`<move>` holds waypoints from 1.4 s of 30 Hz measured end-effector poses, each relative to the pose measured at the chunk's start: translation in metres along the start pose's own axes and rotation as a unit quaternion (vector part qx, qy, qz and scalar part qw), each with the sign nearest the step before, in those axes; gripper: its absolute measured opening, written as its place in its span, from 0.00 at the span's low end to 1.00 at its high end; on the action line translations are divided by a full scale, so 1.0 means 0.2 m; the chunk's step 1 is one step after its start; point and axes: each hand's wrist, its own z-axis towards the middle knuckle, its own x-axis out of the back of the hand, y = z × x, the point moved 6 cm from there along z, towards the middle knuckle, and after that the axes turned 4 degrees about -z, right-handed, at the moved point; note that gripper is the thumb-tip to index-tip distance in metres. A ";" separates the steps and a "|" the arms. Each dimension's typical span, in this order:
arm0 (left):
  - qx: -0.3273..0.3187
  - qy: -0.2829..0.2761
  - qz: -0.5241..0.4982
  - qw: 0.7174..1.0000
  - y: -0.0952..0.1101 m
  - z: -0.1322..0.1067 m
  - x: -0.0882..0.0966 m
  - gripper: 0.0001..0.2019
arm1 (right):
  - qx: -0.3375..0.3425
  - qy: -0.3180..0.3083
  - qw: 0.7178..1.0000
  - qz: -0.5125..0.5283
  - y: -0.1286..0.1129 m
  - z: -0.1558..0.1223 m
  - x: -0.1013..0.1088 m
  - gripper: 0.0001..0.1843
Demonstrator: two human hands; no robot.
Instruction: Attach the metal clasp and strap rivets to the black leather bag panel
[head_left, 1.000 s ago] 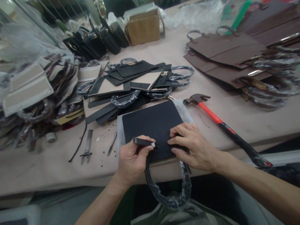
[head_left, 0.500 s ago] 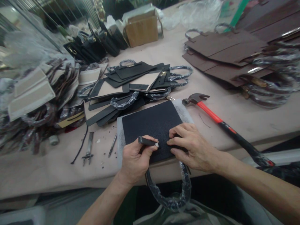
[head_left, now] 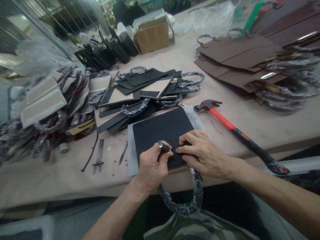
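A black leather bag panel (head_left: 160,125) lies on a pale board (head_left: 132,150) at the table's near edge. Its plastic-wrapped handle (head_left: 181,208) hangs over that edge. My left hand (head_left: 153,165) is closed around a short dark metal punch (head_left: 163,146), held tilted over the panel between thumb and fingers. The punch's lower tip is hidden by my fingers. Beside it, my right hand (head_left: 200,153) presses bent, parted fingertips on the panel; anything small beneath them is hidden. Right of the board lies a claw hammer (head_left: 225,120) with a red and black handle.
Left of the board lie a slim metal rod (head_left: 123,153) and a two-pronged metal tool (head_left: 99,156). Black bag pieces (head_left: 140,96) are piled behind. Brown bag panels (head_left: 240,56) are stacked at right, more bag parts (head_left: 45,100) at left. A cardboard box (head_left: 153,36) stands at the back.
The punch in my left hand has moved slightly right and tipped more toward me, closer to my right fingertips. My right hand has shifted a little left. The view has turned slightly.
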 end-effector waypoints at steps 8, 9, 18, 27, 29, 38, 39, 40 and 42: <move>0.076 0.000 -0.063 0.995 -0.06 0.02 0.01 0.05 | 0.036 -0.055 0.998 -0.001 -0.10 -0.02 0.01 0.07; 0.076 -0.002 -0.066 0.995 -0.06 0.03 0.01 0.05 | 0.037 -0.064 0.997 -0.003 -0.12 -0.02 0.00 0.06; 0.059 -0.009 -0.074 0.995 -0.07 0.03 0.02 0.05 | 0.018 0.004 0.999 0.028 -0.10 -0.03 -0.02 0.07; 0.094 -0.001 -0.103 0.990 -0.10 0.02 0.04 0.04 | 0.007 0.018 0.999 0.037 -0.09 -0.03 -0.02 0.05; 0.090 -0.001 -0.103 0.991 -0.10 0.02 0.04 0.04 | 0.008 0.017 0.999 0.039 -0.10 -0.03 -0.02 0.05; 0.022 0.008 -0.056 0.998 -0.06 0.00 0.02 0.05 | 0.002 0.011 0.999 0.046 -0.09 -0.03 -0.02 0.04; 0.008 0.009 -0.046 0.999 -0.05 0.00 0.02 0.06 | 0.003 0.012 0.999 0.053 -0.09 -0.03 -0.01 0.05; -0.003 0.009 -0.037 0.999 -0.04 0.00 0.01 0.06 | 0.004 0.013 0.998 0.065 -0.08 -0.03 -0.01 0.05; -0.010 0.000 -0.026 1.000 -0.03 0.01 0.01 0.06 | 0.007 0.018 0.994 0.105 -0.08 -0.02 0.02 0.05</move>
